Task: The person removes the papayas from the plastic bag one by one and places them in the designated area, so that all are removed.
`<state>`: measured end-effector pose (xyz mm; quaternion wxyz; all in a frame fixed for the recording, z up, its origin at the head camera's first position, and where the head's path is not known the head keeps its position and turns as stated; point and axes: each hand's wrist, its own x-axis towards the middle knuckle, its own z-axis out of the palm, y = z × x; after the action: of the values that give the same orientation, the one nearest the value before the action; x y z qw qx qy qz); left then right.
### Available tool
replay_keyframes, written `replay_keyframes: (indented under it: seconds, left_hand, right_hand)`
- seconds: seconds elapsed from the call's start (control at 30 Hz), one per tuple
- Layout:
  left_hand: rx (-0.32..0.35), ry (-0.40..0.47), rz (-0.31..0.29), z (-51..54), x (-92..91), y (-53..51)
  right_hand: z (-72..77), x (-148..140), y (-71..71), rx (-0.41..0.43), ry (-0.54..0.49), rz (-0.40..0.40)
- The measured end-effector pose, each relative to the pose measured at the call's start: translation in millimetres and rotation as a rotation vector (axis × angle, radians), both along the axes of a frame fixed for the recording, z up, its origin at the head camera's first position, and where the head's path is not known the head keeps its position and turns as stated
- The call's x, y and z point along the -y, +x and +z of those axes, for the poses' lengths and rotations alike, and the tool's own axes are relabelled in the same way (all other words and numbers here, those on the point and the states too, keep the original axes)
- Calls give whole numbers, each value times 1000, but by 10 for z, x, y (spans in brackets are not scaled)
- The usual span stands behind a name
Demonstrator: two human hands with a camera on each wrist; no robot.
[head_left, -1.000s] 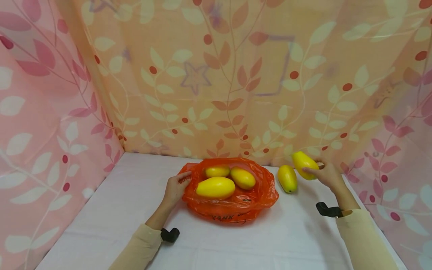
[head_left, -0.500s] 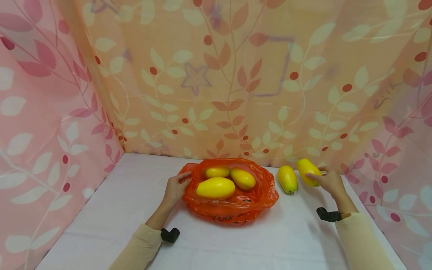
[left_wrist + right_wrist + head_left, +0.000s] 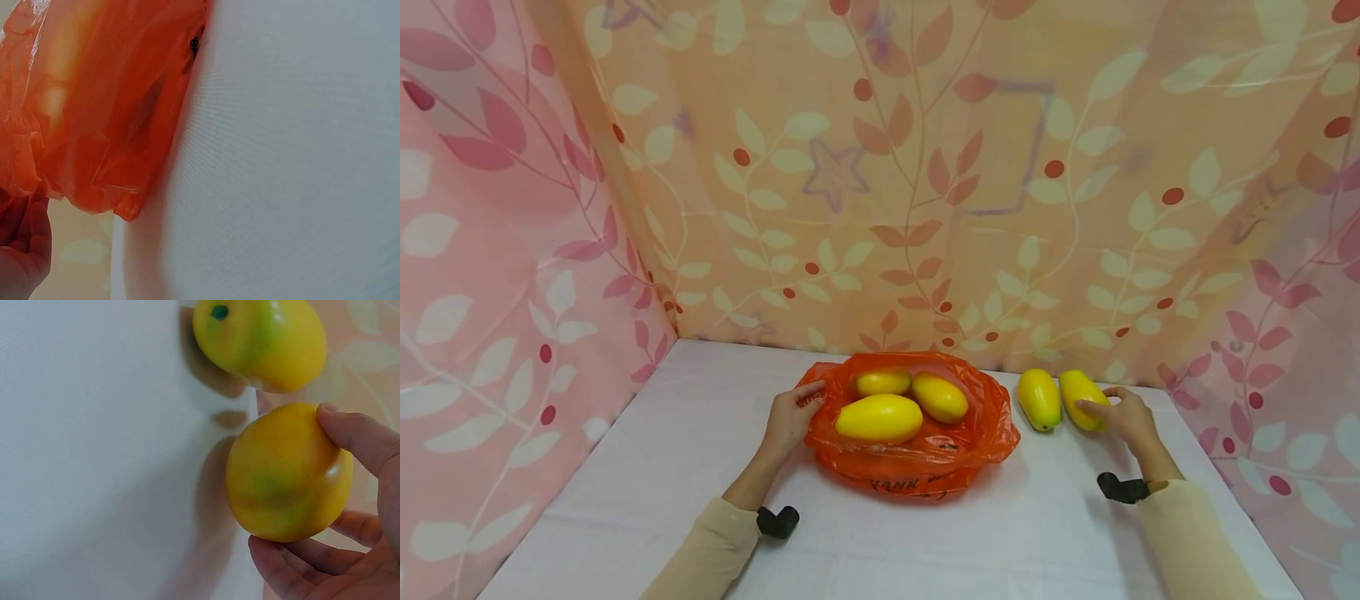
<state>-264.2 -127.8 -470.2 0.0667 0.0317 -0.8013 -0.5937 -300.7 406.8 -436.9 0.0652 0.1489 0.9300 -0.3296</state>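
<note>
We've got a red plastic bag (image 3: 880, 464) on the white table (image 3: 1000, 533), mouth open, dark lettering on its near side. Left hand (image 3: 790, 419) is at the bag's left edge, fingers clamped on the plastic. Right hand (image 3: 1133, 417), well right of the bag, has thumb and fingers clamped round a yellow fruit (image 3: 1077, 393); we can't tell if that fruit touches the tabletop. Between it and the bag we see a second fruit (image 3: 1039, 402), just right of the bag, its green-tinged end toward us. Inside the bag we count three more: a big front fruit (image 3: 880, 419), a right-hand fruit (image 3: 942, 397) and a back fruit (image 3: 882, 382). We see beige sleeves (image 3: 1195, 533) on both arms, nearer us than the bag, and a leaf-patterned curtain (image 3: 910, 242) behind it.
</note>
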Motion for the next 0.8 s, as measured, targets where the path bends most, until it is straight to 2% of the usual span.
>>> replay_keyframes:
  seconds: [0.27, 0.8]
  left_hand:
    - [-4, 5, 0, 9, -8, 8]
    - [-4, -5, -5, 23, -10, 14]
  right_hand:
    - [-86, 12, -44, 12, -12, -27]
    - [-67, 67, -37, 47, -21, -35]
